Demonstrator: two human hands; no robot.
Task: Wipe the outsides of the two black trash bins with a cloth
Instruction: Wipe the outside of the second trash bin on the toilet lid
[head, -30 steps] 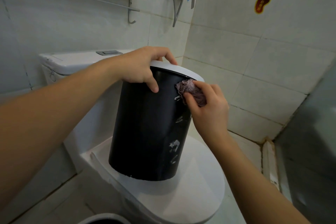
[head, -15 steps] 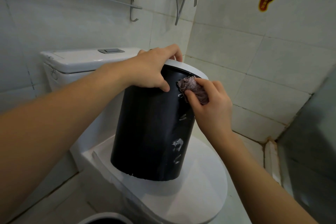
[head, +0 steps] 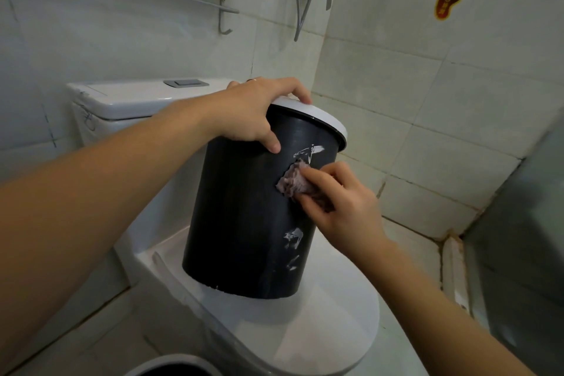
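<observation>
- Bin stands on the closed toilet lid, toward the lid's back edge, just in front of the tank. Black wall, white rim ring on top.
- Long axis near upright, top leaning a little to the right and away toward the tiled corner; mouth points up, base on the lid.
- Left hand grips the near-left part of the rim: fingers curl over the white ring, thumb presses down on the black wall. Judged to be steadying the bin, perhaps tipping it.
- Right hand pinches a wadded pinkish cloth and presses it against the upper right side of the wall, below the rim.
- Key relation: wall lies to the left of and beyond the right hand, cloth between fingers and plastic. Bin's axis runs up and down, so strokes along it travel rim to base; strokes across it go round the curve.
- White marks sit just above the cloth, more well below it, toward the base. Paint or residue, cannot tell.
- Right hand is the nearer one to both patches; left is committed to holding.
- Judgement: wiping of this bin is partway; far side hidden, likely needs a turn by the left hand to reach it.
- Second bin's rim shows at the bottom edge of view, on the floor below the toilet front. Untouched by either hand.
- Risk, as judged: hard sideways rubbing could slide the base on the smooth lid.
</observation>
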